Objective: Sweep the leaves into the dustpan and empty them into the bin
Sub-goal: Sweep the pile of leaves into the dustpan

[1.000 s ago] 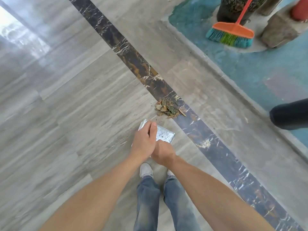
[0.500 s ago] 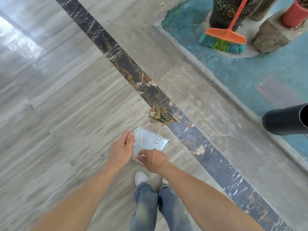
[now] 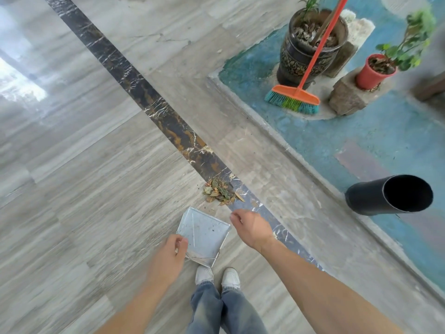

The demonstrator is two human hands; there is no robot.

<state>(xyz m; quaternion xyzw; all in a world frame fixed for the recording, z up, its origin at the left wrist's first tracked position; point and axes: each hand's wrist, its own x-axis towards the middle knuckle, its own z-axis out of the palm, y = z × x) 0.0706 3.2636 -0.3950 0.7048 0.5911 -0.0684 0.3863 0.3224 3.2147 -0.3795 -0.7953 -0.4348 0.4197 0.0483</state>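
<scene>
Shiny metal dustpan [image 3: 203,233]; glossy stone-look floor [image 3: 96,177]; dry leaves [image 3: 220,192].

The person has bare forearms with no sleeves showing, wears faded blue jeans [image 3: 224,309] paler at the knees, and white shoes [image 3: 218,276] with scuffed, rounded toes.

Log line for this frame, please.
stage: pre-sweep | left hand: grips metal dustpan on floor | right hand: free | dry leaf pile: unswept | orange broom: leaning on pot

A home patio: marble-tiled floor [image 3: 96,189], potted plants [image 3: 375,71], a broom [image 3: 292,98].
</scene>
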